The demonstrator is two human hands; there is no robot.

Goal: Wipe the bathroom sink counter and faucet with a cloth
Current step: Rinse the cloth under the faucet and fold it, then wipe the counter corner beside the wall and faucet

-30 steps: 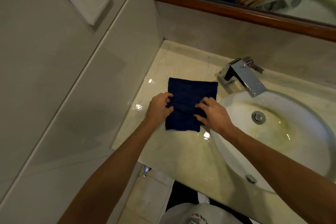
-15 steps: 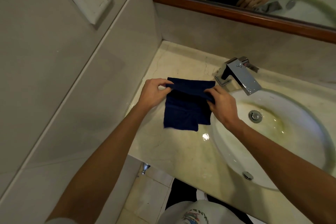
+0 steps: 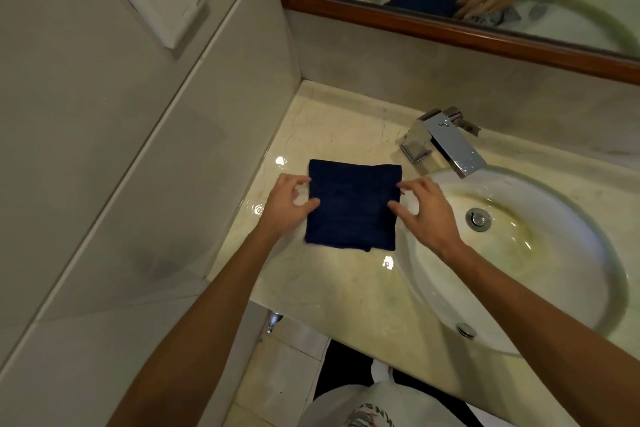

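**Navy cloth folded flat between both hands**

Dark navy folded square cloth (image 3: 353, 204) lies flat on the glossy beige marble desk (image 3: 329, 291), left of the white oval sink basin (image 3: 433, 291), below-left of the chrome square faucet (image 3: 446, 142). Left hand (image 3: 285, 206) at cloth's left edge, fingers loosely curled, tips touching the edge, not gripping. Right hand (image 3: 424, 210) at right edge, fingers spread, tips touching the cloth, no pinch. Cloth sits between the hands.
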